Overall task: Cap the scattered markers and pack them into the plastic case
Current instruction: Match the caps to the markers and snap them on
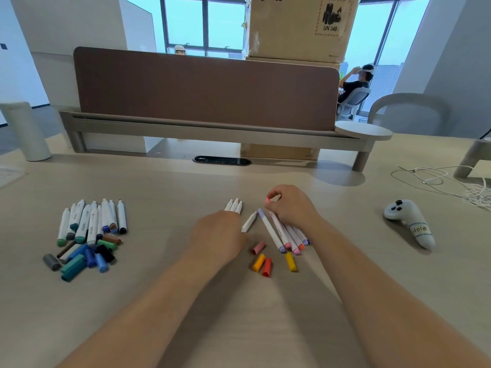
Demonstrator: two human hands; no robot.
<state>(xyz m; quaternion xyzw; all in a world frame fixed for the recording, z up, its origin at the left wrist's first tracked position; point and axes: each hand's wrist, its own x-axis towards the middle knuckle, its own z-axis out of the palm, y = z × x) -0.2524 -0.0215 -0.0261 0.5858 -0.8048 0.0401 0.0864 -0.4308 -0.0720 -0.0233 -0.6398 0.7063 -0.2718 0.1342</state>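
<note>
Head view suggests we sort by colour, likely to match caps fast: cool-toned markers point(91, 221) lie well left, warm loose caps point(265, 262) sit near our wrists. Our left hand point(219, 235) curls round three uncapped white markers point(235, 206), tips pointing away. Our right hand point(291, 207) pinches a pink cap point(267, 200) in thumb and forefinger, above the capped markers point(288, 236). No plastic case is visible.
</note>
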